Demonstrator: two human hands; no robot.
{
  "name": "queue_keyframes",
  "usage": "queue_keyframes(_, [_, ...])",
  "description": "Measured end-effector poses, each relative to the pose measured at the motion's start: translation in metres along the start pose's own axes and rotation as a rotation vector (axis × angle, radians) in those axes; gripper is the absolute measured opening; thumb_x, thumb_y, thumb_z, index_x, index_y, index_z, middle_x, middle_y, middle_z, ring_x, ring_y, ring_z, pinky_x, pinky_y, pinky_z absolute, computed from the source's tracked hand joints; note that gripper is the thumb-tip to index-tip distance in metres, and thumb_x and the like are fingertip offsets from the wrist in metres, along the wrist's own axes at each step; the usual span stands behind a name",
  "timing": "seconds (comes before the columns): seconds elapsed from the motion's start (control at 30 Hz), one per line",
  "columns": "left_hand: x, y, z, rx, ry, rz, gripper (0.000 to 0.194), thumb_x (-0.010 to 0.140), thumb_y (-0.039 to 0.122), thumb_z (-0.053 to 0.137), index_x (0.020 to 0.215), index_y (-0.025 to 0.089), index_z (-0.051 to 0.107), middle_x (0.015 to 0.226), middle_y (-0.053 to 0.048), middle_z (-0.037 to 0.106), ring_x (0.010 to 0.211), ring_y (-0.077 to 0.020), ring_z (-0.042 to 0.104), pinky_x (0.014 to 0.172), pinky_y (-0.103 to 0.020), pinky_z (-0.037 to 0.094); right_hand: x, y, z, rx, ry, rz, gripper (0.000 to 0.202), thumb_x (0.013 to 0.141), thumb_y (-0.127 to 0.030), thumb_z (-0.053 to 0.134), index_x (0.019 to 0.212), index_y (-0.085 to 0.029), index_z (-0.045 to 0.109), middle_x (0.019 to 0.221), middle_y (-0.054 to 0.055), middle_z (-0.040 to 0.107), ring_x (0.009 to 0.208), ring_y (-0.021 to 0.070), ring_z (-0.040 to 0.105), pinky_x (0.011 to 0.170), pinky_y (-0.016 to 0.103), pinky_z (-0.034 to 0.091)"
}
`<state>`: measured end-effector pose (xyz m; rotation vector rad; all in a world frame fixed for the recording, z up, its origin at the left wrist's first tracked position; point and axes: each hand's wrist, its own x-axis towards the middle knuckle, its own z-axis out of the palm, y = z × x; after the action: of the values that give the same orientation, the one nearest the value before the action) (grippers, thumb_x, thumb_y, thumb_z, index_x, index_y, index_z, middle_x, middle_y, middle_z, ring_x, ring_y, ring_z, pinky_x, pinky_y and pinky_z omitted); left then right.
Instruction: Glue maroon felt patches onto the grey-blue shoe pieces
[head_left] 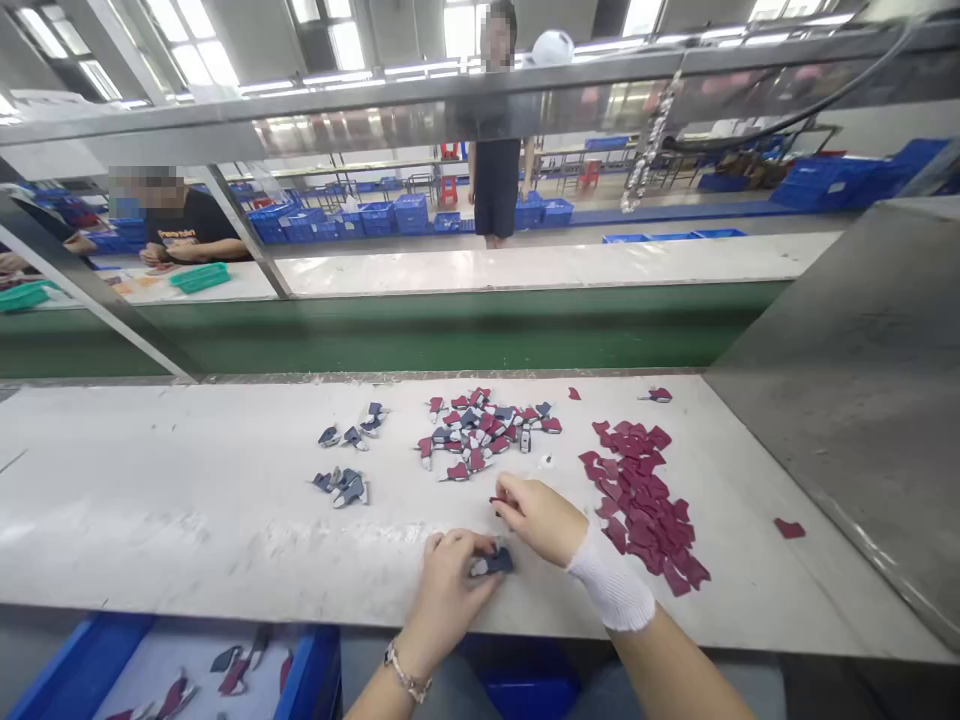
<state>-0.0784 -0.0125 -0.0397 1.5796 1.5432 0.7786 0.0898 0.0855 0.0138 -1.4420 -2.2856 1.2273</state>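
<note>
My left hand (451,592) rests low over the white table, fingers closed on a small dark blue-grey part with a whitish piece (496,563). Just above and to the right of it, my right hand (541,515) pinches a small maroon piece (494,501), mostly covered by the fingers. Right of that hand spreads a pile of flat maroon pieces (641,490). Beyond my hands lies a heap of maroon, blue-grey and silvery parts (480,430). Two small groups of blue-grey parts, a nearer one (349,487) and a farther one (367,420), sit left of the heap.
A blue bin (304,680) with several parts stands below the table's front edge at left. A metal panel (855,400) borders the right side. One maroon piece (789,528) lies apart near it. Other people are across the far bench (450,270).
</note>
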Motion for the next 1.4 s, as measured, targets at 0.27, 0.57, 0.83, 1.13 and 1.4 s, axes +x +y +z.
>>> queue_keyframes(0.27, [0.024,0.003,0.014,0.085,0.091,0.023,0.015,0.074,0.018,0.077,0.088,0.021,0.072,0.095,-0.004,0.075,0.098,-0.0267,0.066,0.098,-0.047,0.042,-0.053,0.03,-0.014,0.547,-0.008,-0.079,0.042,0.097,-0.057,0.052,0.103,-0.016,0.055,0.078,0.001,0.067,0.069,0.0154,0.066,0.071,0.034,0.055])
queue_keyframes(0.57, [0.023,0.022,0.009,-0.319,0.173,-0.065,0.021,0.08,0.034,0.074,0.095,0.02,0.068,0.099,-0.005,0.076,0.094,-0.0221,0.071,0.086,-0.033,0.055,-0.071,0.032,-0.015,0.7,-0.063,-0.081,0.043,0.092,-0.061,0.059,0.084,-0.019,0.055,0.081,0.008,0.072,0.075,0.0187,0.068,0.074,0.033,0.054])
queue_keyframes(0.83, [0.021,0.041,0.02,-0.338,0.17,0.046,0.015,0.082,0.028,0.075,0.095,0.023,0.072,0.11,-0.005,0.071,0.102,-0.0197,0.069,0.085,-0.03,0.06,-0.07,0.025,-0.034,0.727,-0.046,-0.033,0.028,0.091,-0.047,0.066,0.094,-0.02,0.071,0.088,0.007,0.075,0.081,0.0205,0.071,0.075,0.032,0.056])
queue_keyframes(1.13, [0.025,0.031,0.032,-0.309,0.207,0.155,0.014,0.085,0.019,0.072,0.098,0.022,0.069,0.102,-0.005,0.068,0.098,-0.0172,0.069,0.081,-0.029,0.061,-0.062,0.039,-0.026,0.678,0.013,0.049,0.021,0.096,-0.042,0.062,0.097,-0.022,0.063,0.079,0.002,0.071,0.073,0.0159,0.066,0.067,0.028,0.053])
queue_keyframes(1.4, [0.028,0.027,0.027,-0.18,0.247,0.249,0.019,0.083,0.025,0.077,0.1,0.022,0.071,0.098,-0.004,0.072,0.094,-0.0159,0.07,0.08,-0.029,0.062,-0.05,0.042,-0.019,0.744,-0.02,0.109,0.023,0.092,-0.041,0.068,0.088,-0.02,0.061,0.077,0.001,0.07,0.069,0.0126,0.065,0.065,0.025,0.053])
